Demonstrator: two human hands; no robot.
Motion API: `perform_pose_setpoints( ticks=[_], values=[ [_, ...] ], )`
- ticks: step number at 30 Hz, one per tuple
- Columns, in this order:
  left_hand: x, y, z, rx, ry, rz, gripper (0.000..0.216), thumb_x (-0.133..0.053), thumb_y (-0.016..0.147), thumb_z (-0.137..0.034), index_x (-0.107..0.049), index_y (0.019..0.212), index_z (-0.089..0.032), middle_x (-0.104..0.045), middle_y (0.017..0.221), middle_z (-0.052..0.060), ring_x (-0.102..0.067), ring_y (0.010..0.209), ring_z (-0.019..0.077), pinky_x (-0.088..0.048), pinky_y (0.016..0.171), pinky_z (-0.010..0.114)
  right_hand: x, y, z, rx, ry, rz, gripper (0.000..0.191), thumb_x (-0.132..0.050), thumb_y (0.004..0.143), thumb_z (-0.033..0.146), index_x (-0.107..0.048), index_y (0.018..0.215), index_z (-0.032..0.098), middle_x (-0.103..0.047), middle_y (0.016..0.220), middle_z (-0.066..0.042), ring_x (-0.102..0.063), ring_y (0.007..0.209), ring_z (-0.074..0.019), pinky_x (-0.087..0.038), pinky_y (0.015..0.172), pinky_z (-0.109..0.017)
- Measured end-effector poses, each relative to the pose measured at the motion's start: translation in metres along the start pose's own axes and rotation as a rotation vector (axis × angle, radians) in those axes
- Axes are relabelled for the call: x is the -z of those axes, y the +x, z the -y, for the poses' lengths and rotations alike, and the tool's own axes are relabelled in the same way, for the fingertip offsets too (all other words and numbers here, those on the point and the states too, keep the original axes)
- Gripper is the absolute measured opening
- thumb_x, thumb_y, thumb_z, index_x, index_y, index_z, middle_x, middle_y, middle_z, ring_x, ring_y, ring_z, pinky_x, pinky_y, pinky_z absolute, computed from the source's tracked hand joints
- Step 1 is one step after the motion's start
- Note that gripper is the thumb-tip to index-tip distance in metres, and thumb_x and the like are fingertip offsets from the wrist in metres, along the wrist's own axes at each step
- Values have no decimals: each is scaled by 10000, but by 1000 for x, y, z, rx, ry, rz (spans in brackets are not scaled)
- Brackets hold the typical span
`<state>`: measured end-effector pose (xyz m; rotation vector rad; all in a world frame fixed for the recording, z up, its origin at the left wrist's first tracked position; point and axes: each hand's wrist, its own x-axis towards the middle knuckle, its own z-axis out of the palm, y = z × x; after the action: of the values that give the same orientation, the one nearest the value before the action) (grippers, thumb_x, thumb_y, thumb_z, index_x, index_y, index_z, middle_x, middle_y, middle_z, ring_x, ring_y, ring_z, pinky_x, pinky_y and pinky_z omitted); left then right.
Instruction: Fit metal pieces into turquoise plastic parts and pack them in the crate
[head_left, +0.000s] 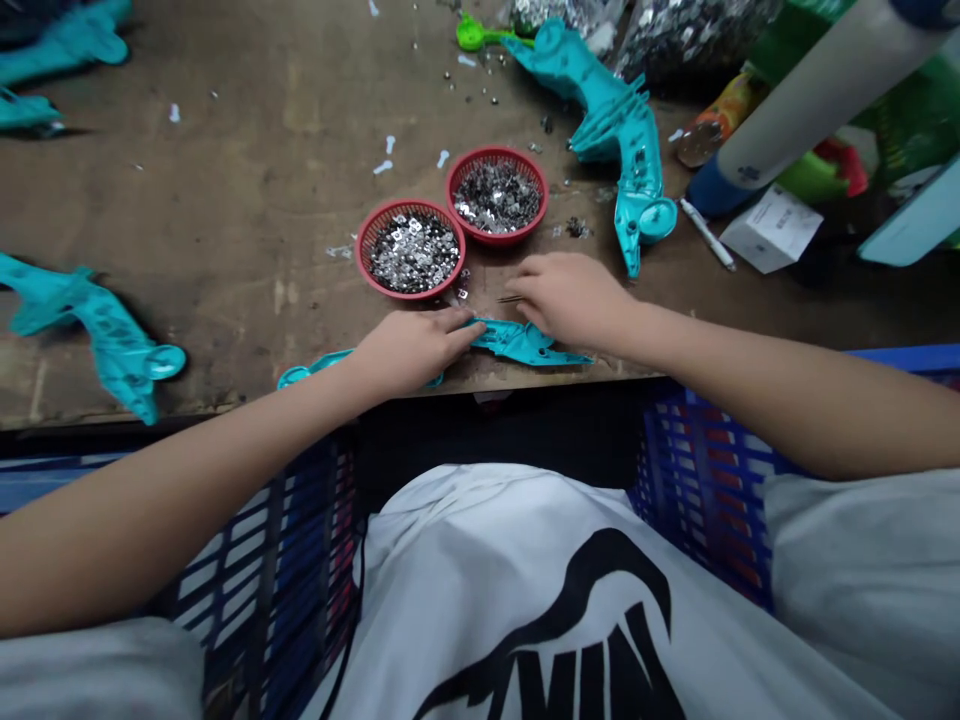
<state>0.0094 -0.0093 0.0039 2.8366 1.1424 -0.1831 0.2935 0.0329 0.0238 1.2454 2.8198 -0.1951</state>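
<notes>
A turquoise plastic part lies at the table's near edge, with its middle covered by my left hand. My left hand has its fingers bent over the part, holding it against the table. Just above the part's right side is my right hand, its fingers pinched around a thin metal tool that looks like tweezers. Beyond my hands, two red baskets stand side by side: the nearer basket and the farther basket. Both contain many small metal pieces. A few loose metal clips lie by the nearer basket.
More turquoise parts lie at the left and right. A green spoon, bags of metal pieces, a white marker, a small white box and a thick post are at the right. Blue crates flank my lap.
</notes>
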Motion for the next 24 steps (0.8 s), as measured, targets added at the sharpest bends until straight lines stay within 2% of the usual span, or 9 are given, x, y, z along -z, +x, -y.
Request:
perform_pose_setpoints(
  ticks=[3,6,8,11,14,18,21,24],
  values=[
    [-2,3,1,19,-38,-5,491,-558,1183,-229,-858,1571,-240,-848,1579,176,-867,1391,366,-738,1138,472,5,-4,18,224,-32,106,395,-594,1205,227,-886,1461,157,-838,1470,-210,-767,1196,-324,-456,925,-414],
    [-4,5,1,60,-72,3,492,-561,1179,-260,-869,1563,-242,-858,1565,161,-879,1364,361,-751,1091,452,6,-8,28,315,-73,149,357,-590,1219,206,-895,1393,136,-854,1427,-216,-753,1227,-332,-435,949,-426],
    [-5,6,0,85,-94,10,495,-556,1173,-265,-885,1542,-246,-849,1583,163,-871,1389,369,-755,1083,461,5,-9,29,314,-95,134,344,-579,1225,198,-904,1320,135,-873,1359,-205,-735,1238,-333,-420,963,-430],
    [-6,6,1,108,-141,6,492,-566,1157,-262,-908,1510,-258,-829,1625,161,-828,1483,376,-731,1164,486,4,-9,28,285,-122,131,325,-592,1217,205,-912,1236,151,-889,1287,-178,-712,1227,-324,-400,969,-427],
    [-8,5,5,123,-178,1,496,-582,1153,-293,-907,1526,-263,-799,1680,141,-787,1554,374,-690,1249,503,6,-10,25,265,-123,159,319,-615,1207,240,-919,1282,177,-885,1332,-165,-702,1228,-323,-383,960,-422],
    [-12,3,9,125,-194,-5,461,-582,1172,-374,-949,1434,-282,-784,1707,109,-813,1512,388,-709,1195,521,10,-11,14,201,-78,126,398,-581,1208,267,-899,1437,194,-857,1409,-181,-704,1249,-333,-369,935,-411],
    [-12,2,8,114,-179,-34,466,-558,1176,-366,-968,1382,-284,-794,1695,107,-816,1509,381,-715,1152,497,11,-10,9,118,-59,72,421,-545,1211,254,-904,1411,161,-854,1385,-203,-707,1248,-337,-379,943,-413],
    [-9,2,8,100,-178,-29,458,-562,1169,-365,-969,1365,-289,-805,1683,95,-832,1478,365,-710,1145,475,8,-9,12,119,-52,99,393,-581,1213,301,-910,1358,142,-857,1347,-212,-723,1231,-336,-400,953,-409]
  ],
)
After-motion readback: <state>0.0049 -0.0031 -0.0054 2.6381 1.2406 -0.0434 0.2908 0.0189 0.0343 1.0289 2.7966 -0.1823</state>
